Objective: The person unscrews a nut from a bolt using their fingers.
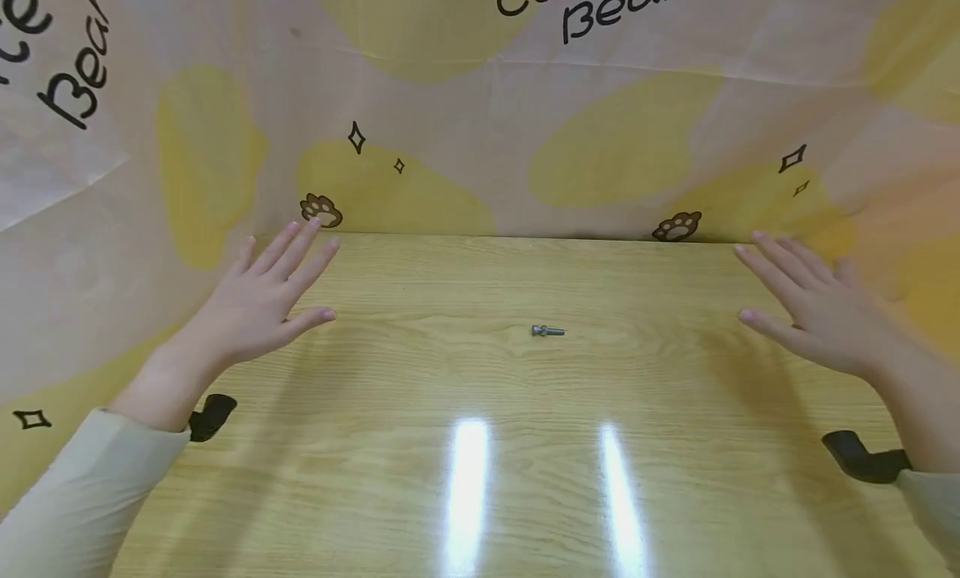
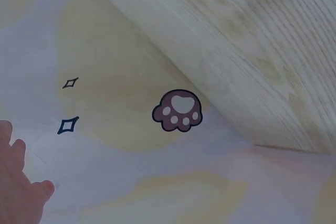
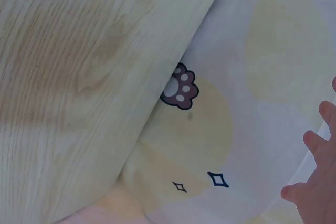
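A small metal bolt [image 1: 547,331] with what looks like a nut on its shank lies on its side near the middle of the wooden table [image 1: 420,378], its head to the left. My left hand [image 1: 262,299] is held over the table's left side, fingers spread and holding nothing. On the opposite side my right hand [image 1: 817,311] is likewise spread, with nothing in it. Both hands are well apart from the bolt. Part of the left hand [image 2: 21,182] shows at the left wrist view's edge, and part of the right hand [image 3: 317,171] in the right wrist view.
A patterned cloth [image 1: 450,128] with yellow patches and paw prints hangs behind the table and along its sides. Black straps [image 1: 213,417] stick out at both wrists. Two bright light reflections lie on the tabletop's near half.
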Action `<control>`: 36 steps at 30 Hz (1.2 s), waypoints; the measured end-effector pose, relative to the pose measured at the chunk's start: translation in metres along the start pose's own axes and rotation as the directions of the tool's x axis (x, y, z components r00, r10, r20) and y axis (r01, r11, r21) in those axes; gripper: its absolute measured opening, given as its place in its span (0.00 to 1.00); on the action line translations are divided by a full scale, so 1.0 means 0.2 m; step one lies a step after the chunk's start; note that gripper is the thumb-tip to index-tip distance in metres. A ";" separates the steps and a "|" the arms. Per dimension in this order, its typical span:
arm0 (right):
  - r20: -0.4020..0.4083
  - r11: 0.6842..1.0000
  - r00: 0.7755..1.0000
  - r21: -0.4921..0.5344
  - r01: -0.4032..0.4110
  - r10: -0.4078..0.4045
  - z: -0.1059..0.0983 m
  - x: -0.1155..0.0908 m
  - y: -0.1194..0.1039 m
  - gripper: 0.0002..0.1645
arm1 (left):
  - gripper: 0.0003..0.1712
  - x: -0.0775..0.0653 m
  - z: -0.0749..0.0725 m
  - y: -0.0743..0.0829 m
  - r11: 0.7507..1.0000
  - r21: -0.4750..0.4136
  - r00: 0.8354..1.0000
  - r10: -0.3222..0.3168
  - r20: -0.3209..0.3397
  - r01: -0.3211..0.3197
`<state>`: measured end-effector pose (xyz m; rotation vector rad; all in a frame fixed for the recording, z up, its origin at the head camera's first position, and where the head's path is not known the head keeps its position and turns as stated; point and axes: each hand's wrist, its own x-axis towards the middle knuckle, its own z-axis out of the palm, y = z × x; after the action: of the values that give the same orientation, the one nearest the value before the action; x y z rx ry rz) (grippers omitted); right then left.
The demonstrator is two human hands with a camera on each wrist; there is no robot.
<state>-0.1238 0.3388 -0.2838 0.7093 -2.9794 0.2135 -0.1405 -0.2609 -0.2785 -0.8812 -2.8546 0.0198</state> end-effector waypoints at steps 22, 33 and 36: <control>-0.076 0.977 0.995 0.196 0.080 -0.066 0.08 0.11 -0.07 0.39 | 0.42 0.15 0.13 0.12 0.981 -0.178 0.995 0.072 -0.064 -0.083; -0.059 0.947 0.998 0.319 0.029 -0.011 0.20 0.21 -0.15 0.28 | 0.33 0.29 0.31 0.33 0.846 -0.529 0.998 0.061 -0.022 -0.064; -0.063 0.936 0.997 0.348 0.057 -0.038 0.25 0.25 -0.18 0.26 | 0.30 0.35 0.36 0.39 0.813 -0.579 0.998 0.052 -0.044 -0.068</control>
<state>-0.1549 0.2777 -0.3242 0.7893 -2.8958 0.7614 -0.1648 -0.1542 -0.3438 -1.0503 -2.8299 -0.8980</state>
